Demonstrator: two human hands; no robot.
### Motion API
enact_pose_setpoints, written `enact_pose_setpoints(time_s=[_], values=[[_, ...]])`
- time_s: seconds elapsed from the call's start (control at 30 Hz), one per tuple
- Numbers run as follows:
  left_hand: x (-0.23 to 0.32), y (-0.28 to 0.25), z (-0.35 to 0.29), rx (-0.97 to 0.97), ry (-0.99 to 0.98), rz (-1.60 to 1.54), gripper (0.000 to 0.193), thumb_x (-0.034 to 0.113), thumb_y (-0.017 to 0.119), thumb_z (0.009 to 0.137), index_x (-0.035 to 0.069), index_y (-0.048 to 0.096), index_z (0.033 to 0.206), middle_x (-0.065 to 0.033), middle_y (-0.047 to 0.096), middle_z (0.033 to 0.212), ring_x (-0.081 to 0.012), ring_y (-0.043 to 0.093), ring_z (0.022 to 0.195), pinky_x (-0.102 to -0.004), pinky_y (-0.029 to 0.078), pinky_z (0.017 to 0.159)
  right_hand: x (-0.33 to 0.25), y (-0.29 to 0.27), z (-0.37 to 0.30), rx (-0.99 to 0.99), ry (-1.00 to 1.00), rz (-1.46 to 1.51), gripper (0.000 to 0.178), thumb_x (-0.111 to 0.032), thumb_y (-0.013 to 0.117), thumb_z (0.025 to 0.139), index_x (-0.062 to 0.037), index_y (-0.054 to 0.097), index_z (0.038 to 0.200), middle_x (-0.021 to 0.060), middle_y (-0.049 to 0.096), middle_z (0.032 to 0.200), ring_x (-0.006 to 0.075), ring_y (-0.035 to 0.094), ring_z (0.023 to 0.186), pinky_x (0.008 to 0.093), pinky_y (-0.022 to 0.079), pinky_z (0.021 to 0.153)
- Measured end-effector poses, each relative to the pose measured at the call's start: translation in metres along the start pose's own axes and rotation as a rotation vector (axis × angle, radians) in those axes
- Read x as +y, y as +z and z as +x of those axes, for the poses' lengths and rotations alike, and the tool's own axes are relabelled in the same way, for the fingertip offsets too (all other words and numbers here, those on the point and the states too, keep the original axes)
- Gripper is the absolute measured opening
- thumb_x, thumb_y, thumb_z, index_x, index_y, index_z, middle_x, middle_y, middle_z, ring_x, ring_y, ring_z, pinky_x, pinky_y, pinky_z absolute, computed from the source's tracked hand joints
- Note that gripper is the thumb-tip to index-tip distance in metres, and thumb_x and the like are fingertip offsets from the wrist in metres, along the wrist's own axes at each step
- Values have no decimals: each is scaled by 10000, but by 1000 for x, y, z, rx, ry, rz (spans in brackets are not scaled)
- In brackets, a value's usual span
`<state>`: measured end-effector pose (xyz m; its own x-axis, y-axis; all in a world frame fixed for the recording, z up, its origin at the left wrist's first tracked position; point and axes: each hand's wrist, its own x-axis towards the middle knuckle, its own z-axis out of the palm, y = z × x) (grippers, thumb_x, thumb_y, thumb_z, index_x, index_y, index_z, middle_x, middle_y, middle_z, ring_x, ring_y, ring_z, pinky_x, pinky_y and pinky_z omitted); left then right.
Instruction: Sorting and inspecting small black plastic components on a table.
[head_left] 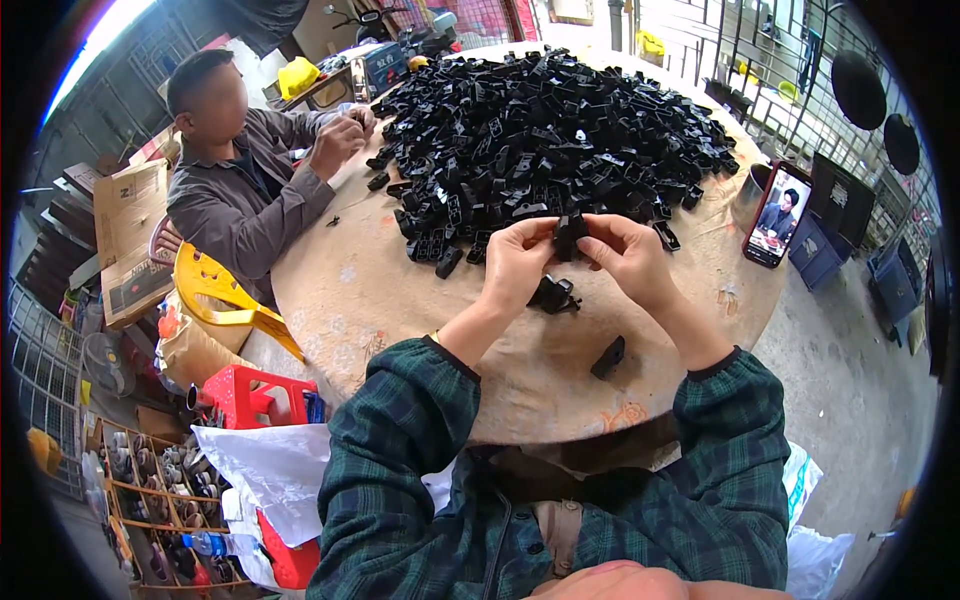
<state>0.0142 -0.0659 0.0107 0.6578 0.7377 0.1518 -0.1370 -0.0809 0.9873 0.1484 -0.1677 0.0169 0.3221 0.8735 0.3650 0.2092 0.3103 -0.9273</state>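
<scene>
Between my two hands, a small black plastic part (pixel 569 236) is held up just in front of a big heap of black plastic parts (pixel 540 130). My left hand (pixel 517 262) pinches it from the left, thumb and fingers closed. From the other side my right hand (pixel 634 258) grips the same piece with thumb and fingertips. Below my hands, another dark part (pixel 553 295) lies on the cloth-covered round table (pixel 480 370). Closer to me rests a single black piece (pixel 608 357). Finer details of the held part are too dark to make out.
Across to the left sits a person (pixel 240 170), hands raised at the table's edge. A phone (pixel 778 214) stands upright at the right edge beside a metal cup (pixel 750 195). A yellow chair (pixel 230 290) and a red stool (pixel 255 395) are at the left.
</scene>
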Motion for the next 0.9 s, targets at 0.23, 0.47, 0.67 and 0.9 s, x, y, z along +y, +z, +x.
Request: enact_pose_setpoints(time_s=[0.23, 0.47, 0.67, 0.9], values=[[-2, 5, -4, 3, 50, -159, 240, -44, 543, 822, -39, 618, 1050, -73, 648, 924, -80, 587, 800, -202, 492, 690, 4, 3, -1, 34, -141, -96, 249, -18, 631, 811, 25, 603, 1055, 44, 636, 882, 75, 577, 736, 213, 487, 634], [11, 16, -18, -51, 105, -205, 379, 95, 604, 852, -30, 505, 1196, 6, 582, 876, -40, 525, 745, -174, 450, 667, -7, 8, -4, 111, -471, -456, 275, -14, 709, 710, -3, 636, 975, 76, 610, 863, 143, 600, 684, 236, 490, 583], [25, 12, -16, -123, 195, 39, 376, 76, 602, 851, -38, 495, 1193, -73, 619, 961, -35, 540, 763, -161, 462, 677, -11, 4, -6, 114, -317, -275, 555, -57, 776, 650, -52, 547, 1156, 64, 571, 1009, 109, 585, 719, 214, 480, 584], [31, 7, -19, -254, 177, 7, 397, 50, 576, 858, -28, 429, 1218, -107, 619, 1008, -105, 576, 909, -217, 470, 788, -7, -41, 14, -199, 6, 196, 502, -240, 606, 852, -21, 441, 1273, 76, 574, 1097, 139, 559, 971, 260, 486, 797]])
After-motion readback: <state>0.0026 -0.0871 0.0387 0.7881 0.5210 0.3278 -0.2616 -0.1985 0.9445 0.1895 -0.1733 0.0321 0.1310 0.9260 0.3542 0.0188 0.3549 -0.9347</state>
